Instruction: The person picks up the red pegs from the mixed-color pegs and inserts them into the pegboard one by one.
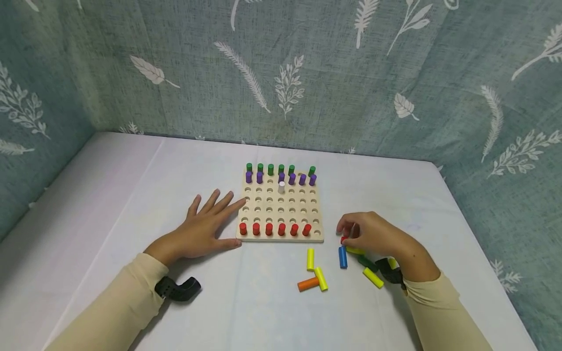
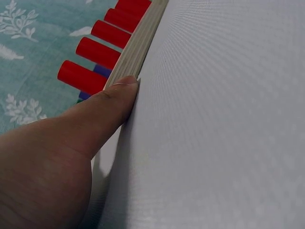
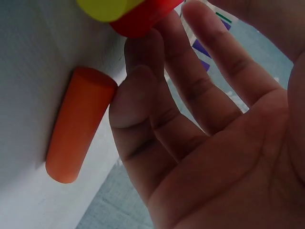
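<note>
A square wooden pegboard (image 1: pixel 280 215) lies flat on the table. My left hand (image 1: pixel 202 229) is spread beside it, index fingertip at its left edge and thumb (image 2: pixel 102 107) against its near left corner. Red pegs (image 1: pixel 269 229) stand along the near row. Green pegs (image 1: pixel 270 169) and purple pegs (image 1: pixel 291 179) fill most of the two far rows, with one white peg (image 1: pixel 281 187) in front. Right of the board, my right hand (image 1: pixel 376 234) pinches a red peg (image 3: pixel 147 16) low over the loose pegs; its fingers partly hide it.
Near the right hand lie a blue peg (image 1: pixel 343 257), a dark green peg (image 1: pixel 368 263) and a yellow peg (image 1: pixel 373 278). Another yellow peg (image 1: pixel 310 259) and an orange peg (image 1: pixel 308 284) lie in front of the board. A patterned curtain (image 1: pixel 263 73) hangs behind the table.
</note>
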{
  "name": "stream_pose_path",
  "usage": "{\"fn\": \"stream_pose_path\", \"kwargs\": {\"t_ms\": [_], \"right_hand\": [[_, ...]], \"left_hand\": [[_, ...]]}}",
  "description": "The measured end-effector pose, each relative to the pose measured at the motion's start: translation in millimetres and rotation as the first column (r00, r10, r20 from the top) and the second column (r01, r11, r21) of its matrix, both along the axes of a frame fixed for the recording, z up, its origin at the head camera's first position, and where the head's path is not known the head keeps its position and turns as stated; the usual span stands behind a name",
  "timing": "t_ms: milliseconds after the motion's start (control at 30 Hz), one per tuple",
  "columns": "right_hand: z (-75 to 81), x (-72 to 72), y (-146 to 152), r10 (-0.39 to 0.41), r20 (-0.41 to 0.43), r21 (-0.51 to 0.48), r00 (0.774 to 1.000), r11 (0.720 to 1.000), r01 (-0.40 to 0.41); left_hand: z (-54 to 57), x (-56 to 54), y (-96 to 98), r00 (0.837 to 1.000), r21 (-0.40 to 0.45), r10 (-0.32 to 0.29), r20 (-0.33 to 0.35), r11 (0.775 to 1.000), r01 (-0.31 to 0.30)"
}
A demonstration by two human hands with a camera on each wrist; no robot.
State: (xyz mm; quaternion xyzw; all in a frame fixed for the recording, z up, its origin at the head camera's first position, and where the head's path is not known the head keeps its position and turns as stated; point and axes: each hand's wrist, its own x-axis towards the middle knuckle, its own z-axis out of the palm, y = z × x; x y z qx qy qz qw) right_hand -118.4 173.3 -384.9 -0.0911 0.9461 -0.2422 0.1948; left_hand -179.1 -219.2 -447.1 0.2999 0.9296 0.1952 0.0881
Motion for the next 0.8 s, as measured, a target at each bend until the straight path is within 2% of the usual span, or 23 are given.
{"fn": "stream_pose_path", "kwargs": {"t_ms": [500,800], "right_hand": [[1.3,-0.7,-1.0,-0.02,0.032,0.027,0.999,0.999,0.019],[1.5,-0.3,-4.7,-0.011,0.037,0.052,0.999,0.999,0.009]], "left_hand": [[2.5,-1.3,-0.6,1.0,-0.001,-0.005,-0.018,1.0,0.005],[2.7,0.3,-1.5,1.0,-0.009,-0.001,-0.002,1.0,0.001]]}}
